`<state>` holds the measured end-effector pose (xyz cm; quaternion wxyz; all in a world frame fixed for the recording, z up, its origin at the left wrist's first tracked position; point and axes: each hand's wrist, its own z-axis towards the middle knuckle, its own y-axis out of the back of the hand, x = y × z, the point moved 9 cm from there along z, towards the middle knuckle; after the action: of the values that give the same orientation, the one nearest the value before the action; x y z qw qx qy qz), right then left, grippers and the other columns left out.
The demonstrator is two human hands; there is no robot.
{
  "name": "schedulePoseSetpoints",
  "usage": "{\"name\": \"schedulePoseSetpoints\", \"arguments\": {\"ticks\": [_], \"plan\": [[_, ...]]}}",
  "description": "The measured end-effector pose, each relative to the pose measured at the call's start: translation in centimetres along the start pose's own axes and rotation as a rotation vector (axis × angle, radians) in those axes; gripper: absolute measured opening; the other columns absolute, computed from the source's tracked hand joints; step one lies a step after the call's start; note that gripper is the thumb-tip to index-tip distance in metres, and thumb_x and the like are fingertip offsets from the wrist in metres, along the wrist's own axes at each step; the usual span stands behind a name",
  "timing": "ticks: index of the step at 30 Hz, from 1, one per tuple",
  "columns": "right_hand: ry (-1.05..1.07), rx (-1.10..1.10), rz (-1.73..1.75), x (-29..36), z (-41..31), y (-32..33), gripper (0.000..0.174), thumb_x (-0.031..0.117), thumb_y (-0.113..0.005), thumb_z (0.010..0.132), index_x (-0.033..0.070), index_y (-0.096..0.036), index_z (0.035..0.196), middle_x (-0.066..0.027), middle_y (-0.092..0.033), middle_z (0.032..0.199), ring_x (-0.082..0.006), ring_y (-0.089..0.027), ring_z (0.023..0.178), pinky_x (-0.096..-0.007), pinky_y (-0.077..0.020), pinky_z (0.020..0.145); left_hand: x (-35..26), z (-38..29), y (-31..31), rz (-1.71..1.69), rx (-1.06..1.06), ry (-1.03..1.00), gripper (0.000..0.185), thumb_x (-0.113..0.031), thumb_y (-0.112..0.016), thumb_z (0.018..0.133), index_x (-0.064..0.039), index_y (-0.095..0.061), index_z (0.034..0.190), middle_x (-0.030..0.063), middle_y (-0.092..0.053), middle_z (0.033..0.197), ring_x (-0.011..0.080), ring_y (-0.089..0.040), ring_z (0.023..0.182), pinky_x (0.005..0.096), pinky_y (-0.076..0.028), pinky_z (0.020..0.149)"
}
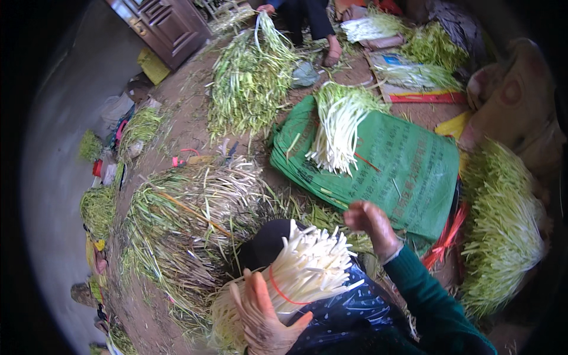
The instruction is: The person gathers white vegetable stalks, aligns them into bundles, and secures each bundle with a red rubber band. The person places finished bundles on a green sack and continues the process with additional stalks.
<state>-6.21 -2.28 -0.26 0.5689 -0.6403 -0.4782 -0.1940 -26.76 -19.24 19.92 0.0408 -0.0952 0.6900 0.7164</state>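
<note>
A thick bundle of white vegetable stalks (310, 257), tied with a red band (282, 286), lies across my lap on a dark polka-dot apron (355, 301). My left hand (268, 310) holds it from above, thumb and fingers spread around the side below the band. The cut-looking ends point up and to the right. My right hand (372, 228), slightly blurred, is raised to the right of the bundle, apart from it and holding nothing. Just beyond that hand is a stack of green woven sacks (404, 164) bearing writing. A smaller bunch of white-and-green stalks (339, 128) lies on the sacks.
Wilted stalks (186, 222) are heaped on the dirt floor at left. Red plastic strips (446, 244) lie beside the sacks. More pale stalks (501, 230) stand at right. Ahead, a seated person's hand (266, 9) grasps stalks above a green heap (253, 80).
</note>
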Motion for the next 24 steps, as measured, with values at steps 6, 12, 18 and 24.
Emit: {"name": "schedulePoseSetpoints", "arguments": {"ticks": [6,12,18,24], "plan": [[-0.108,0.021,0.011,-3.9,-1.1,0.6,0.047,0.044,-0.061,0.099,0.002,-0.064,0.12,-0.0119,-0.074,0.103,-0.0184,-0.071,0.087,-0.0344,-0.0576,0.082,1.2,1.5,-0.5,0.027,-0.137,-0.092,0.128,-0.048,-0.091,0.059,0.006,-0.022,0.152,0.0276,-0.048,0.136,0.048,-0.045,0.129,0.0616,-0.026,0.116],[0.035,0.058,-0.02,2.5,-1.3,-3.0,0.043,0.04,-0.06,0.101,0.002,-0.064,0.119,-0.0106,-0.074,0.1,-0.017,-0.07,0.083,-0.0324,-0.0573,0.079,5.3,3.2,-1.9,-0.279,0.004,-0.19,0.118,-0.049,-0.093,0.058,0.002,-0.035,0.147,0.0249,-0.062,0.11,0.0428,-0.062,0.098,0.0522,-0.05,0.092],[0.108,0.086,-0.015,5.5,-3.5,-4.0,0.042,0.039,-0.057,0.102,0.0,-0.062,0.12,-0.012,-0.073,0.099,-0.0188,-0.071,0.085,-0.034,-0.0573,0.082,7.0,4.0,-2.1,-0.489,0.03,-0.267,0.097,-0.036,-0.095,0.061,0.0,-0.046,0.136,0.0215,-0.065,0.117,0.0354,-0.068,0.101,0.0438,-0.057,0.086],[0.125,0.171,-0.022,7.4,-6.0,-9.1,0.038,0.031,-0.059,0.102,-0.001,-0.062,0.12,-0.0128,-0.073,0.099,-0.0193,-0.071,0.086,-0.034,-0.057,0.085,8.1,0.3,5.6,-0.747,-0.152,-0.227,0.085,-0.019,-0.094,0.065,-0.001,-0.048,0.135,0.0147,-0.066,0.123,0.0276,-0.068,0.11,0.0385,-0.056,0.094]]}}
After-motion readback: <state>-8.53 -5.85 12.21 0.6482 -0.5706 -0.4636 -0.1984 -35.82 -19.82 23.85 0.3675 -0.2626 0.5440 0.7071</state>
